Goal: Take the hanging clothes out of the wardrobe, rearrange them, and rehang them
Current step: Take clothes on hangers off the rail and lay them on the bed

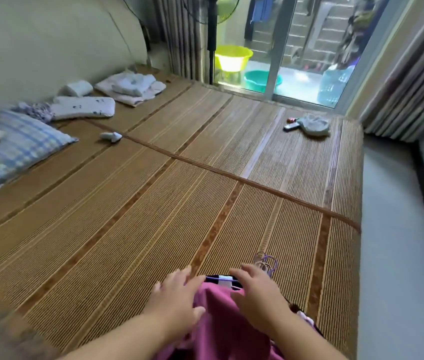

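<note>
A pile of clothes on hangers lies on the woven bed mat [153,203] at the near edge. A pink garment [218,326] is on top. Purple hanger hooks [266,262] stick out at the pile's far end. My left hand [177,294] rests flat on the left side of the pink garment, fingers straight and spread. On the right side of the pile lies my right hand [255,294], fingers stretched over a purple hanger bar and a dark collar [221,279]. The wardrobe is out of view.
Pillows [18,149] and folded towels [130,87] lie along the headboard at left. A grey cloth [313,124] and small items sit far right on the mat. Beyond are a fan stand [212,40], basins [233,57] and a glass door. Floor runs along the right.
</note>
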`<state>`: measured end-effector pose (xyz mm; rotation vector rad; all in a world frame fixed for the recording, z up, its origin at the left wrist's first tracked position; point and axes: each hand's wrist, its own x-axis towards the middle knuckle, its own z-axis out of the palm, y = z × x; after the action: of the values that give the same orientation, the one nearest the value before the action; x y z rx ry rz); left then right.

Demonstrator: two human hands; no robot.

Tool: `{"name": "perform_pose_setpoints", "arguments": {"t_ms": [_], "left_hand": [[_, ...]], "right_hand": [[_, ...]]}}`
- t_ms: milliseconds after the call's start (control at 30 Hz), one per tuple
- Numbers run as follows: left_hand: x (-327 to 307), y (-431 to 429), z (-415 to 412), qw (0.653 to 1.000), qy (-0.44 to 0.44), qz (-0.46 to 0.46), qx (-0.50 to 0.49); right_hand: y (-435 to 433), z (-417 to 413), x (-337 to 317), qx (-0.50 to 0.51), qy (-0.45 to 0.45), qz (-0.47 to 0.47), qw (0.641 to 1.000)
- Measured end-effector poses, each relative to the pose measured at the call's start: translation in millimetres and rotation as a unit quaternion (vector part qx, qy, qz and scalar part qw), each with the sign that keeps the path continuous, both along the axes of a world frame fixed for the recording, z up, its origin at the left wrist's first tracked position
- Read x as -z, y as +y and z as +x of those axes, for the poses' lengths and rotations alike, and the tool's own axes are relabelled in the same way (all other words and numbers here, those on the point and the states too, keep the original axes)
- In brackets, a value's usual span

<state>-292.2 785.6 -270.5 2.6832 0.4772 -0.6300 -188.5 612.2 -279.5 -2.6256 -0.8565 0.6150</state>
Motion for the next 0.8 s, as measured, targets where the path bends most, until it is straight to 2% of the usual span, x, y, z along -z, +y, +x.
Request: {"name": "perform_pose_setpoints", "arguments": {"t_ms": [133, 267, 367, 567, 800], "left_hand": [[-79.5, 36.2, -30.4, 0.995, -0.078, 0.021, -0.063], [-156.7, 79.3, -86.2, 0.977, -0.156, 0.051, -0.135], [-210.1, 107.0, -142.5, 0.958, -0.201, 0.117, -0.17], [-314.1, 159.7, -286.8, 0.882, -0.244, 0.304, -0.266], [-389.9, 181.5, -491.6, 0.799, -0.23, 0.406, -0.38]], "right_hand": [[75.0, -11.4, -84.6, -0.13, -0.073, 0.056, 0.987], [144.1, -57.2, -163.3, -0.26, -0.133, 0.103, 0.951], [193.0, -105.7, -217.2, -0.328, -0.165, 0.146, 0.919], [290.1, -234.3, -317.2, -0.428, -0.198, 0.23, 0.851], [358.7, -400.2, -382.5, -0.524, -0.178, 0.287, 0.782]]}}
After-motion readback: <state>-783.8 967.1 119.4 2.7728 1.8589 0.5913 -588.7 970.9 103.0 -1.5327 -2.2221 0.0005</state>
